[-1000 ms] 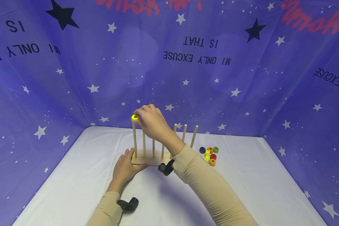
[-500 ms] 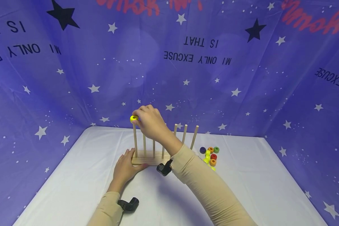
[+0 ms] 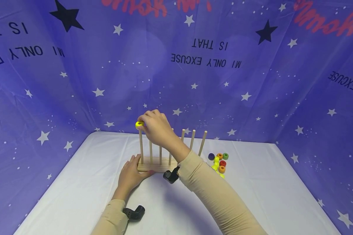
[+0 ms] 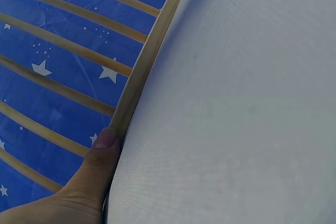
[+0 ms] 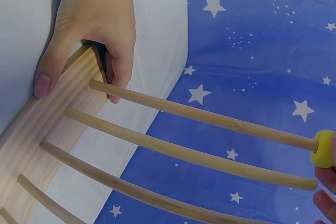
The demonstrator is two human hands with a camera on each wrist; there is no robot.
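A yellow bead (image 3: 139,124) is pinched between the thumb and fingers of my right hand (image 3: 157,128). It sits at the top end of the leftmost upright peg (image 3: 141,147); the right wrist view shows the peg's tip meeting the bead (image 5: 323,149). My left hand (image 3: 130,174) grips the left end of the wooden base (image 3: 153,167), thumb along the front and fingers behind, plain in the right wrist view where the hand (image 5: 97,19) straddles the base's end. Several bare pegs rise in a row from this base. My right forearm hides part of its right side.
Several loose beads lie right of the rack on the white cloth (image 3: 267,189): dark blue (image 3: 211,156), green (image 3: 225,156), red (image 3: 222,163), orange (image 3: 222,169) and yellow ones. A blue star-printed curtain (image 3: 153,75) encloses the back and sides.
My right hand has shifted slightly left, and the yellow bead has come down a little at the leftmost peg's tip. The left hand stays on the base.
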